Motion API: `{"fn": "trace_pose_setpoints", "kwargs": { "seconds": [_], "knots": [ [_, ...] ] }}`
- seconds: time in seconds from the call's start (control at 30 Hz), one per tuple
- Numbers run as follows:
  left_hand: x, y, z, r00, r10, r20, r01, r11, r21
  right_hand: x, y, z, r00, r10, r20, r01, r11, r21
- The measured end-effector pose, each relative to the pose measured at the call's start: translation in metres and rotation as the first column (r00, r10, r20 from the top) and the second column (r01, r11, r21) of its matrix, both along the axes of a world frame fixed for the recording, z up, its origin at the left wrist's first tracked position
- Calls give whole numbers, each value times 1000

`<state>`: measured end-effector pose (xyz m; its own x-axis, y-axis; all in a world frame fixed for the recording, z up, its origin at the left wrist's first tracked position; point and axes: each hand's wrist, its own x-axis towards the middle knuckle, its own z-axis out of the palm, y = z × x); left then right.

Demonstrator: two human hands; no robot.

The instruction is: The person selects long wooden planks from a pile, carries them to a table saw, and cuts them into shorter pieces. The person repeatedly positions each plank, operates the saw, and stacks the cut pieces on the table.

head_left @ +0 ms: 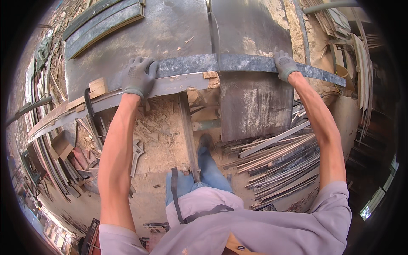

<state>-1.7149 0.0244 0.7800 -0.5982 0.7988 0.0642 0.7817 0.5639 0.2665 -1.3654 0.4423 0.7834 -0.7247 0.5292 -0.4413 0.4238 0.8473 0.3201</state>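
Crosswise, dark strip (246, 62) touching left hand (139, 76), under right hand (285, 66)

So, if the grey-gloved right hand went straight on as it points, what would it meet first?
For the right hand, the way looks free over the dark, flat, dusty tabletop; depth is unclear.

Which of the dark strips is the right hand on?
The strip across the table, under the right hand. The stacked strips at upper left and the pile at lower right lie apart from that hand.

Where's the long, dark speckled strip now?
In the head view's upper middle, the strip reaches right across the dark tabletop, under the gray-gloved right hand.
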Motion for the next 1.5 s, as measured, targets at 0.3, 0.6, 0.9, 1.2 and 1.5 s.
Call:
{"fn": "trace_pose_setpoints", "kwargs": {
  "seconds": [0.3, 0.6, 0.9, 1.2, 1.5],
  "knots": [
    [-2, 9, 6, 997, 70, 15, -68, 995, -73, 107, -53, -22, 991, 118, -62, -124, 988, -97],
    [-44, 42, 63, 933, -138, 333, 280, 858, -430, 54, -50, 73, 949, 122, -289, -222, 913, -342],
    [-120, 103, 88, 834, 80, 545, -137, 988, 65, -93, 40, 85, 923, 277, -268, -357, 876, -325],
    [-237, 76, 12, -135, 34, 990, -977, -170, -127, -194, 123, 64, 953, 241, -182, -291, 891, -347],
    [-324, 41, -35, -386, 17, 922, -901, -224, -372, -221, 114, 69, 914, 235, -330, -354, 860, -367]
  ]
}}
